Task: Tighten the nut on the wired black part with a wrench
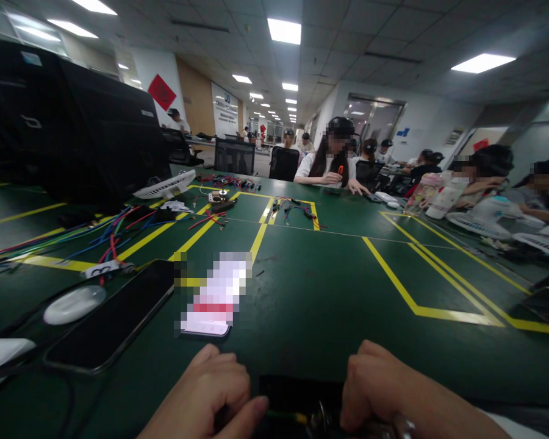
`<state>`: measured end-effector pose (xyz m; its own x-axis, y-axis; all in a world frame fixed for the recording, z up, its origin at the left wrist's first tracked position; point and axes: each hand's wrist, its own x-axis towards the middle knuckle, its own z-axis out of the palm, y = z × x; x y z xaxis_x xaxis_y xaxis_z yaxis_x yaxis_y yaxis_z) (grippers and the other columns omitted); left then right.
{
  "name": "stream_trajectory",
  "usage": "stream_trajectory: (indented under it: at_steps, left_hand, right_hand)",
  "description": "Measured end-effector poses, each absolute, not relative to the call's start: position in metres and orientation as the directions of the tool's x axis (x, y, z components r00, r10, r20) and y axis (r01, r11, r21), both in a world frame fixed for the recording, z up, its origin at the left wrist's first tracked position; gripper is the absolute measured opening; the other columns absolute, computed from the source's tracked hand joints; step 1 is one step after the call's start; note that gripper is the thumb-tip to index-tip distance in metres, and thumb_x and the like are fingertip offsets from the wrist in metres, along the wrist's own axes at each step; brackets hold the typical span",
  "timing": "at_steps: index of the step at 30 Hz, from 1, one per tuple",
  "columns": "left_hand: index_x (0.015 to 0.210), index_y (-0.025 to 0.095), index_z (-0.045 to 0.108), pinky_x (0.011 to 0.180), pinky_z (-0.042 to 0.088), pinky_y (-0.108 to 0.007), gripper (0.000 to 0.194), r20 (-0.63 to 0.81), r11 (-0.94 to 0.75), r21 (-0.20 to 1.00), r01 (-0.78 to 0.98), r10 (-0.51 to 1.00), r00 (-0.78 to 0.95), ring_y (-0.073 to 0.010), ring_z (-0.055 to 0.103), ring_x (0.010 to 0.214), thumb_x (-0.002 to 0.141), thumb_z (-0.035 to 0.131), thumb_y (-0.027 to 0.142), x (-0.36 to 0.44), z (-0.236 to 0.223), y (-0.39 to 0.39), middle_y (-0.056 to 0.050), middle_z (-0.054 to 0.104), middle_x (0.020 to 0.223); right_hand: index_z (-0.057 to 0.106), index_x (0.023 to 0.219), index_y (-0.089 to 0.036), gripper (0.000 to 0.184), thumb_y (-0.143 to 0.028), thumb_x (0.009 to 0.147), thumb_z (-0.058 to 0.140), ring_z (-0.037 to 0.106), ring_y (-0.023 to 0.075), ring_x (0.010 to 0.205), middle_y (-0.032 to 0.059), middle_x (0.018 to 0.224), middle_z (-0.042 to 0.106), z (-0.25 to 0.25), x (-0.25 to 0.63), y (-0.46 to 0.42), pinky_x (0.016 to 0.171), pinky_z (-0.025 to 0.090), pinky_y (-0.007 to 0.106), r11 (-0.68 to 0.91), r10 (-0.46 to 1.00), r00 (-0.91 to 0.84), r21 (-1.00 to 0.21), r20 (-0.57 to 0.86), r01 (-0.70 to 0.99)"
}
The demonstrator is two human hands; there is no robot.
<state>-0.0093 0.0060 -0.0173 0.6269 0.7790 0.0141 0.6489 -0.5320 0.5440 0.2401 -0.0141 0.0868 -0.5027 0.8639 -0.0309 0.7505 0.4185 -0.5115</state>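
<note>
1. A dark thing (297, 387) is seen low down in the middle, between the two hands. It is partly hidden by the right hand (375, 381), and the rest is cut off by the bottom edge. Small shiny metal bits (320, 419) are seen near it.
2. The fingers of the left hand (210, 390) are curled in, and its thumb (256, 408) is pointed at the dark thing. It cannot be told if anything is held or touched.
3. The right hand's fingers are bent down by the dark thing's edge. Their tips are hidden, so a grip cannot be told.
4. A lit phone (217, 292) is set on the green table (311, 286), just past the left hand.
5. To its left, a big black slab (114, 317) is laid at a slant, with a white mouse (74, 305) beside it.
6. Farther off on the left, colored wires (114, 225) are spread about, and a big black box (96, 122) is stood behind them.
7. Boxes of yellow tape (391, 274) are stuck on the table.
8. At the far side, an orange thing (341, 172) is held up by a person (318, 164). Bottles (439, 201) are stood to the right.
</note>
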Motion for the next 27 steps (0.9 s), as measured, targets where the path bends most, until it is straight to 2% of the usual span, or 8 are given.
stream_trajectory:
  at_steps: [5, 7, 13, 18, 22, 25, 27]
  left_hand:
    - [0.063, 0.018, 0.047, 0.074, 0.035, -0.030, 0.037, 0.022, -0.539, 0.535, 0.651, 0.779, 0.627, -0.0150, 0.059, 0.070, 0.097, 0.046, 0.031, -0.010, -0.018, 0.005, 0.004, 0.062, 0.066]
    - [0.062, 0.018, 0.047, 0.072, 0.035, -0.030, 0.037, 0.029, -0.545, 0.542, 0.639, 0.772, 0.635, -0.0151, 0.059, 0.070, 0.097, 0.046, 0.031, -0.011, -0.019, 0.005, 0.004, 0.062, 0.066]
    - [0.062, 0.019, 0.047, 0.072, 0.034, -0.030, 0.039, 0.059, -0.559, 0.549, 0.622, 0.767, 0.638, -0.0150, 0.059, 0.069, 0.098, 0.045, 0.033, -0.011, -0.022, 0.009, 0.004, 0.061, 0.064]
    - [0.062, 0.018, 0.048, 0.071, 0.034, -0.030, 0.039, 0.079, -0.563, 0.546, 0.621, 0.772, 0.631, -0.0135, 0.059, 0.067, 0.098, 0.046, 0.032, -0.009, -0.020, 0.007, 0.005, 0.062, 0.065]
    - [0.063, 0.018, 0.051, 0.075, 0.034, -0.030, 0.037, 0.102, -0.576, 0.546, 0.608, 0.766, 0.634, -0.0131, 0.060, 0.068, 0.098, 0.048, 0.031, -0.011, -0.021, 0.005, 0.006, 0.063, 0.065]
    - [0.063, 0.019, 0.051, 0.075, 0.035, -0.030, 0.037, 0.115, -0.581, 0.551, 0.599, 0.764, 0.635, -0.0129, 0.060, 0.067, 0.098, 0.048, 0.031, -0.012, -0.024, 0.004, 0.006, 0.062, 0.064]
    - [0.062, 0.019, 0.050, 0.073, 0.035, -0.030, 0.038, 0.126, -0.577, 0.551, 0.604, 0.772, 0.623, -0.0132, 0.059, 0.067, 0.098, 0.048, 0.031, -0.013, -0.025, 0.003, 0.006, 0.061, 0.064]
  right_hand:
    - [0.065, 0.072, -0.020, 0.019, -0.009, 0.074, 0.080, 0.058, 0.0131, 0.061, -0.0016, 0.074, 0.071, 0.071, 0.249, -0.015, 0.053, 0.043, 0.018, 0.491, 0.807, -0.587, -0.481, -0.064, 0.726]
    - [0.064, 0.072, -0.020, 0.021, -0.005, 0.072, 0.079, 0.058, 0.0126, 0.060, -0.0018, 0.074, 0.071, 0.066, 0.249, -0.015, 0.052, 0.042, 0.017, 0.493, 0.795, -0.601, -0.492, -0.079, 0.717]
    - [0.065, 0.082, -0.026, 0.012, -0.034, 0.089, 0.071, 0.062, 0.0190, 0.071, -0.0002, 0.074, 0.067, 0.080, 0.242, -0.007, 0.069, 0.049, 0.027, 0.467, 0.807, -0.584, -0.505, -0.093, 0.726]
    - [0.065, 0.085, -0.026, 0.015, -0.039, 0.090, 0.069, 0.062, 0.0208, 0.076, 0.0010, 0.076, 0.067, 0.093, 0.242, 0.000, 0.075, 0.047, 0.031, 0.515, 0.755, -0.648, -0.517, -0.104, 0.683]
    - [0.063, 0.083, -0.025, 0.009, -0.025, 0.091, 0.068, 0.061, 0.0193, 0.078, 0.0000, 0.079, 0.067, 0.086, 0.252, 0.000, 0.078, 0.045, 0.031, 0.554, 0.698, -0.706, -0.536, -0.118, 0.637]
    - [0.062, 0.082, -0.021, 0.016, -0.007, 0.086, 0.068, 0.060, 0.0161, 0.079, -0.0009, 0.083, 0.069, 0.081, 0.258, 0.004, 0.077, 0.043, 0.029, 0.592, 0.644, -0.760, -0.571, -0.090, 0.569]
    - [0.062, 0.082, -0.019, 0.017, -0.003, 0.083, 0.069, 0.060, 0.0149, 0.079, -0.0003, 0.083, 0.070, 0.079, 0.260, 0.008, 0.075, 0.042, 0.028, 0.607, 0.617, -0.784, -0.595, -0.065, 0.527]
